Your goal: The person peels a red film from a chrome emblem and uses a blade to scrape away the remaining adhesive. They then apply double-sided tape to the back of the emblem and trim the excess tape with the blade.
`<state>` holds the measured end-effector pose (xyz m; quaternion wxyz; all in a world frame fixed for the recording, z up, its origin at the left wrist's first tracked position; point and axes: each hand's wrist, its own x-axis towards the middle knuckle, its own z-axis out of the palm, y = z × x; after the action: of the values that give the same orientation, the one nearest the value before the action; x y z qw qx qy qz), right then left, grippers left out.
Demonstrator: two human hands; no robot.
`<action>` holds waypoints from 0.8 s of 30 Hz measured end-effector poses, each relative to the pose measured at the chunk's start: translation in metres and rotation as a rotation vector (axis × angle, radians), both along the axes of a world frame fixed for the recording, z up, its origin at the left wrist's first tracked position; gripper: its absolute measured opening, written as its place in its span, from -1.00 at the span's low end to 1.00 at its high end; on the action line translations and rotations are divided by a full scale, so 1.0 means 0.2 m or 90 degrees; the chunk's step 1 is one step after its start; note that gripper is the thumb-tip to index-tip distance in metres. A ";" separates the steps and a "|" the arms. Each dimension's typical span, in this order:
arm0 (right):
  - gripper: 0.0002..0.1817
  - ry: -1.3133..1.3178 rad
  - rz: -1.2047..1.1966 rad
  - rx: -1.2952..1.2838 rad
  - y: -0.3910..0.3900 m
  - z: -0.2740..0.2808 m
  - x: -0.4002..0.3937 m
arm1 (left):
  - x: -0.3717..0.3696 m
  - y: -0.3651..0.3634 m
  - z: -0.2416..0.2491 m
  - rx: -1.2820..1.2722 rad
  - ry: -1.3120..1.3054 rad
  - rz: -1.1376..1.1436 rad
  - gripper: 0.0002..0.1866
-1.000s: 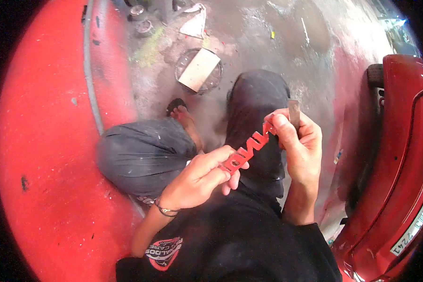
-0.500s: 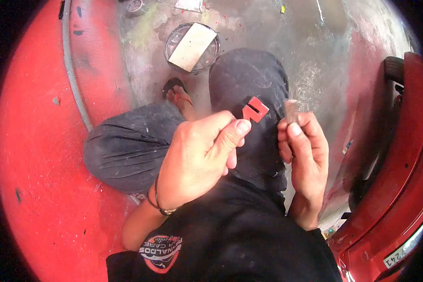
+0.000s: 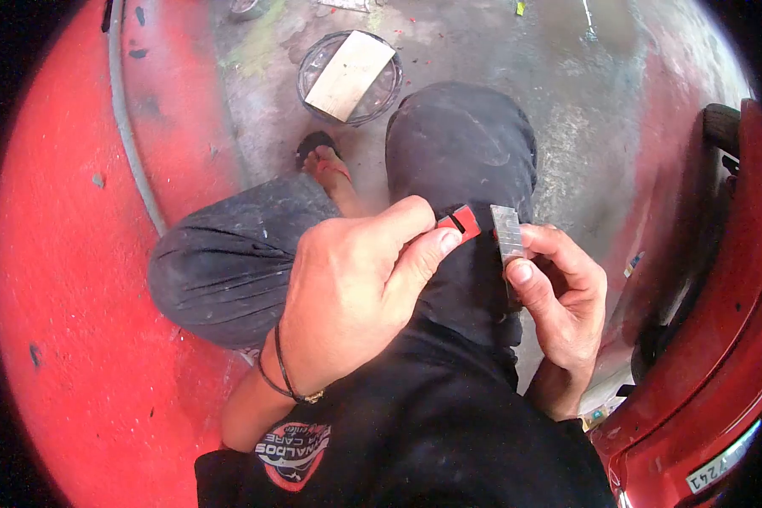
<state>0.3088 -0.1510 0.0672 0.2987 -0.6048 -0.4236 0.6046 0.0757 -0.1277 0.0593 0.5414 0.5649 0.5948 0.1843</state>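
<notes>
Between the thumb and fingers of my left hand is a small red piece with a dark slot, its end showing past the thumb. My right hand pinches a flat metal snap-off blade with score lines across it, held upright. A narrow gap separates the blade from the red piece. Both hands are over my dark trousers.
Ahead on the stained floor, a light rectangular board lies across a round dark-rimmed container. A red wall or raised surface is on the left. A red car part with a plate stands at right.
The blade in my right hand has turned its broad side into view and moved slightly down and left. The red piece has tilted and shows less beyond my left fingers.
</notes>
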 end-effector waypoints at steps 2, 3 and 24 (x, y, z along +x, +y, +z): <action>-0.78 -0.005 0.032 0.041 0.00 -0.04 0.04 | -0.01 0.02 0.00 0.044 0.015 -0.023 -0.67; -0.78 -0.002 0.052 0.056 0.01 -0.05 0.06 | -0.01 0.03 0.00 0.059 0.030 -0.041 -0.66; -0.93 -0.017 -0.010 -0.038 -0.07 -0.01 -0.02 | -0.05 0.09 -0.03 0.007 0.005 -0.051 -0.61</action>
<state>0.3049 -0.1653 0.0645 0.2795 -0.6246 -0.4046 0.6067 0.0664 -0.1095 0.0534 0.5426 0.5919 0.5731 0.1637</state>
